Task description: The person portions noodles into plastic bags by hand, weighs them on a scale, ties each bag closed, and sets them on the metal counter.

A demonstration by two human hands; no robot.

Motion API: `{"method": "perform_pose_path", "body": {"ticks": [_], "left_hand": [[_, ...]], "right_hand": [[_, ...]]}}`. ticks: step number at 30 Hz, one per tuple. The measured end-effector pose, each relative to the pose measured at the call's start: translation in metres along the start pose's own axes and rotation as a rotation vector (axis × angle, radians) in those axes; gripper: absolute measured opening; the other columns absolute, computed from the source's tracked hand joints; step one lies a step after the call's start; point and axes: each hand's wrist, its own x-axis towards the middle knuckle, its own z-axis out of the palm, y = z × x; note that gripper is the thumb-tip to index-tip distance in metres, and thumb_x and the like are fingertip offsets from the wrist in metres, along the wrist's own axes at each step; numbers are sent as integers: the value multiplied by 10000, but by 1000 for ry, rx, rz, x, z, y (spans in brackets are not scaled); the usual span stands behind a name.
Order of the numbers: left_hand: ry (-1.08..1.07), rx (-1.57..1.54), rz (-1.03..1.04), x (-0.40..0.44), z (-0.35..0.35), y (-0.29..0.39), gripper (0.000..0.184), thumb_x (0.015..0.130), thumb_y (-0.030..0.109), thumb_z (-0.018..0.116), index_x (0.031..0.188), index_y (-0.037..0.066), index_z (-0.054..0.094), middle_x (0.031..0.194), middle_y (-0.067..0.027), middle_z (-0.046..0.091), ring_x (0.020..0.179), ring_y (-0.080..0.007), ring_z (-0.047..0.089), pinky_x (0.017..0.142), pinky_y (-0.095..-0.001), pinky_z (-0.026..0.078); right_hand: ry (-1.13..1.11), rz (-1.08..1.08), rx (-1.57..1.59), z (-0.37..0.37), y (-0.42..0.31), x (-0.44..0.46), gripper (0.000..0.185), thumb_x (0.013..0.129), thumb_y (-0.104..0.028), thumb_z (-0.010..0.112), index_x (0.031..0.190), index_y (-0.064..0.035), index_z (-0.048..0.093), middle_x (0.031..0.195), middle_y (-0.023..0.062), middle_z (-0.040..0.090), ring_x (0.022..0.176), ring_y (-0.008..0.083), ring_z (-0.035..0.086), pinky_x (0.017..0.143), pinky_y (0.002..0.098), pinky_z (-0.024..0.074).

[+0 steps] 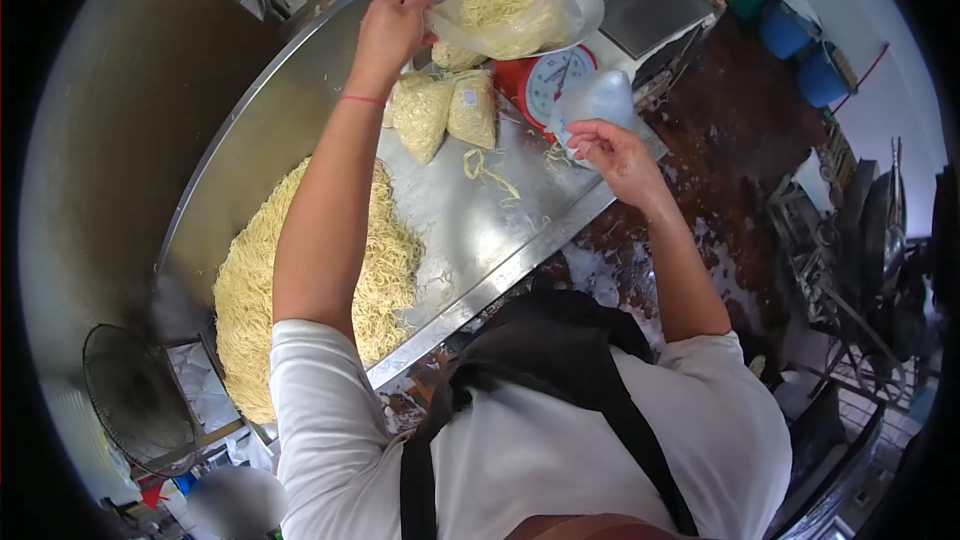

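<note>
My left hand [393, 32] is closed on the edge of a clear plastic bag of noodles [503, 2], which lies in the round pan of a red scale [512, 85]. My right hand [612, 153] is beside a stack of clear plastic bags [600, 100] at the table's edge, its fingers curled near the bags; whether they pinch one is too small to tell. Two filled noodle bags [421, 115] [472, 110] stand below the scale pan. A large heap of loose yellow noodles [250, 290] lies on the steel table, partly behind my left forearm.
The steel table [470, 240] has a raised rim, with stray noodle strands [490, 175] on it. Blue buckets [824, 75] stand at the upper right. A metal rack with pans [880, 230] is at the right, and a round fan [135, 395] at the lower left.
</note>
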Motion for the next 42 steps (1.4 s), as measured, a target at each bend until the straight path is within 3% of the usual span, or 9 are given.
{"method": "perform_pose_path", "body": {"ticks": [4, 8, 14, 22, 24, 29, 33, 37, 42], "left_hand": [[35, 639, 201, 9, 14, 30, 544, 832, 497, 718, 864, -40, 643, 862, -229, 696, 860, -378, 670, 786, -448, 516], [131, 641, 490, 30, 34, 20, 731, 739, 605, 778, 1086, -24, 641, 861, -191, 687, 828, -325, 677, 765, -404, 534], [60, 697, 369, -1, 55, 28, 798, 733, 649, 747, 1205, 20, 608, 1075, -230, 665, 1068, -373, 638, 880, -439, 527], [97, 337, 418, -4, 47, -10, 245, 925, 227, 624, 1050, 28, 695, 921, -231, 696, 887, -376, 677, 770, -414, 527], [288, 202, 552, -7, 36, -10, 224, 955, 213, 597, 1008, 24, 705, 826, -195, 708, 752, -314, 696, 673, -392, 527], [127, -240, 287, -67, -21, 66, 282, 1028, 262, 521, 1019, 31, 684, 614, -6, 507, 500, -94, 500, 458, -283, 408], [110, -469, 92, -146, -72, 39, 292, 1039, 284, 509, 1044, 27, 648, 589, 21, 446, 470, -84, 470, 422, -251, 402], [123, -382, -322, -218, -63, -101, 258, 1036, 265, 515, 983, 32, 612, 639, -14, 506, 448, -96, 471, 409, -262, 437], [137, -366, -429, -290, -76, -171, 227, 1045, 208, 484, 980, 30, 608, 677, -30, 560, 449, -90, 472, 403, -254, 434]], "right_hand": [[-15, -2, 35, -7, 8, -8, 250, 978, -101, 593, 1204, 3, 622, 988, 75, 700, 937, 126, 657, 849, 271, 511], [-51, 1, -30, -13, 5, -9, 272, 987, -102, 571, 1232, 8, 611, 1030, 86, 698, 962, 131, 652, 888, 278, 503], [-53, 49, -79, -13, 6, -21, 261, 989, -112, 572, 1219, 4, 616, 1021, 84, 698, 988, 140, 657, 892, 282, 501], [-7, 37, -32, 12, 4, -34, 279, 957, -136, 615, 1214, -28, 626, 1020, 109, 698, 914, 195, 665, 852, 327, 522], [195, -279, -388, 27, -20, -15, 349, 923, -108, 628, 1266, -50, 596, 1125, 133, 666, 1027, 263, 638, 915, 370, 501], [205, -828, -892, 47, -156, 29, 600, 812, -130, 728, 1377, -135, 527, 1356, 68, 554, 1345, 302, 439, 1151, 530, 280], [-1, -812, -1143, 69, -154, 43, 511, 768, -220, 762, 1255, -161, 619, 1136, 63, 650, 1242, 264, 515, 1155, 659, 161], [-587, -420, -1165, 118, -25, 53, 162, 848, -253, 685, 926, -113, 705, 806, 76, 688, 997, 305, 635, 1124, 589, 252], [-773, -349, -939, 161, 4, 9, 113, 893, -166, 633, 917, -95, 718, 900, 112, 707, 953, 306, 649, 1030, 560, 332]]}}
